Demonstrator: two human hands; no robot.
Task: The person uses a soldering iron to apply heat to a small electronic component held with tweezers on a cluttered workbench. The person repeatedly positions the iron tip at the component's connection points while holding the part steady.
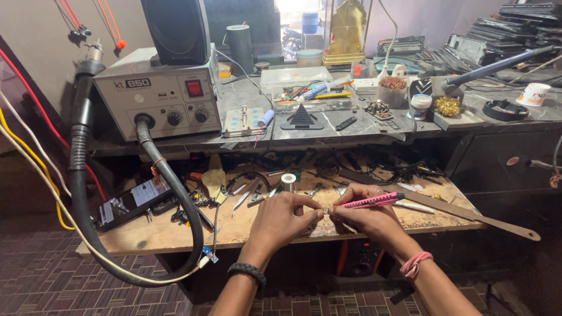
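Here, far left on the upper shelf, a grey hot-air rework station (158, 99) stands with its thick black hose (79, 175) looping down past the near edge of the wooden bench (152, 231). A dark phone-like slab (132, 202) lies just right of the hose. Near the bench middle, the left hand (281, 219) pinches a small metal part (325, 211), too tiny to identify, between thumb and fingertips. Touching it from the right, the right hand (369, 216) grips a pink craft knife (372, 202). A long wooden strip (468, 213) lies farther right.
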